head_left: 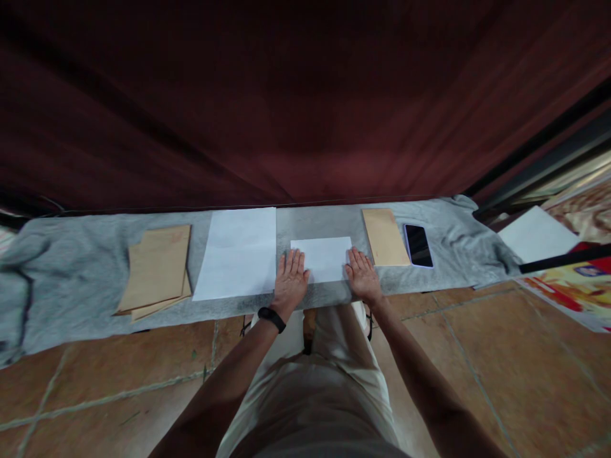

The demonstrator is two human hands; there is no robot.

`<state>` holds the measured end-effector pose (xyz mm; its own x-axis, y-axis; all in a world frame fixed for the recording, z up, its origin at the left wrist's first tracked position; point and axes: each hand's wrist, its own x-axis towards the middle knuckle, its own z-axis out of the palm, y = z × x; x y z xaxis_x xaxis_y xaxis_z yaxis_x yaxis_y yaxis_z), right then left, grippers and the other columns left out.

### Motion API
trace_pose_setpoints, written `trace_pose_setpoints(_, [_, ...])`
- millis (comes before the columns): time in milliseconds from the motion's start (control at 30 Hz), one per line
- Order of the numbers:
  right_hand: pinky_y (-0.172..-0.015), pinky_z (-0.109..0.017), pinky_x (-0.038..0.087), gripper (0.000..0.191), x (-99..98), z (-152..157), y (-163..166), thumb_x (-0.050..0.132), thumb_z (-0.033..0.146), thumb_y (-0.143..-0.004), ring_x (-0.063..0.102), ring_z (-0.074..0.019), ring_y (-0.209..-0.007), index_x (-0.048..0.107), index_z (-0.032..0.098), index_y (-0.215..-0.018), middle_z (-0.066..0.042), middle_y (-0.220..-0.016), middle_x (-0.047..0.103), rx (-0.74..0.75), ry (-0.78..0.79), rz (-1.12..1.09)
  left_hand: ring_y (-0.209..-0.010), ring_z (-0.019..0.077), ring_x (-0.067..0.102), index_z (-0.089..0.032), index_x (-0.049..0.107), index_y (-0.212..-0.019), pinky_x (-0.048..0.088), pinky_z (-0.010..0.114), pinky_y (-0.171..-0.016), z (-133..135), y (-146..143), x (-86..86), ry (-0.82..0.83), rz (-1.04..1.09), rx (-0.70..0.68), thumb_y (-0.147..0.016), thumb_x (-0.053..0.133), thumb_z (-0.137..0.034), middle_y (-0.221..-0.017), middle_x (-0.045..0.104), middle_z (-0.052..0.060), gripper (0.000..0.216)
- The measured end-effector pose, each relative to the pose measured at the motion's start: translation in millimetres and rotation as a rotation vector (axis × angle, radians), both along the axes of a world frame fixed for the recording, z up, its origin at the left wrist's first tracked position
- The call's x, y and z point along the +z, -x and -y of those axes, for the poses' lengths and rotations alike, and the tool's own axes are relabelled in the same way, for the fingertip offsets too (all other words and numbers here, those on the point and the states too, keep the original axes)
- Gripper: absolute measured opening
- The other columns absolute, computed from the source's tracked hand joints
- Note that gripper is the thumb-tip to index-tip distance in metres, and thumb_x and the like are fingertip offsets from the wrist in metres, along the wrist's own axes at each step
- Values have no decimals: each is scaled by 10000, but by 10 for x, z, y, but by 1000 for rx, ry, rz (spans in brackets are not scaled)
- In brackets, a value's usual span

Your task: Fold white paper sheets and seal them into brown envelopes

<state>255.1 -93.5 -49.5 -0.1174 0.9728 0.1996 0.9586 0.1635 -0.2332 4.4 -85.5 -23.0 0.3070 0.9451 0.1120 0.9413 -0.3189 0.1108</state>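
A small white sheet of paper (326, 257), perhaps folded, lies flat on the grey cloth in front of me. My left hand (291, 278) rests flat at its left edge, fingers stretched forward. At the right edge lies my right hand (363, 273), also flat with the fingers out. Neither hand grips anything. Left of my left hand is a larger white sheet of paper (238, 254). Beyond my right hand sits a brown envelope (386, 237). The parts of the small sheet beneath my fingers are hidden.
A stack of brown envelopes (160, 264) lies at the left on the grey cloth (453, 235). A phone (419, 245) is at the right. Behind the cloth rises a dark red curtain-like surface (305, 114). Off the right end are a white sheet (539, 234) and colourful packaging (573, 286).
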Motion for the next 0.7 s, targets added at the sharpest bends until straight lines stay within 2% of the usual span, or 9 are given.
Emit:
trace_pose_setpoints(133, [-1213,-498,262,562,41,40,48,346,334,-1048,326,-295,-1496,353,106,-1561,-162,-1606,370,6,-22,-28,-1560,267,122,-33,350,-1539,123,529,-1279,10,-46,29,-17,-3,-53,-1017,308,-232,-1632,295,171,560])
trace_pose_setpoints(233, [-1223,-494,249,559,85,70,160,337,348,-1051,300,-283,-1510,350,131,-1566,-134,-1623,348,102,-15,-37,-1561,247,113,-86,374,-1540,111,507,-1286,42,-101,52,-36,6,-107,-1004,316,-186,-1636,306,140,548])
trace_pose_setpoints(400, [-1229,-473,253,524,100,131,353,346,359,-1054,325,-259,-1500,403,193,-1548,-93,-1616,372,224,29,-28,-1551,279,180,-144,401,-1530,155,564,-1265,99,-170,52,-33,33,-160,-1006,405,-286,-1629,337,122,543])
trace_pose_setpoints(500, [-1225,-480,256,515,92,163,368,366,370,-1054,347,-265,-1488,422,206,-1539,-93,-1611,380,210,29,-12,-1537,298,231,-150,443,-1503,168,575,-1255,121,-174,41,-24,33,-180,-1004,437,-331,-1620,357,128,531])
trace_pose_setpoints(700, [-1204,-491,281,511,90,195,210,370,371,-1055,353,-294,-1481,443,186,-1526,-121,-1601,395,138,8,15,-1525,299,270,-158,456,-1498,169,550,-1259,169,-121,47,-25,38,-139,-1009,426,-344,-1598,402,118,524])
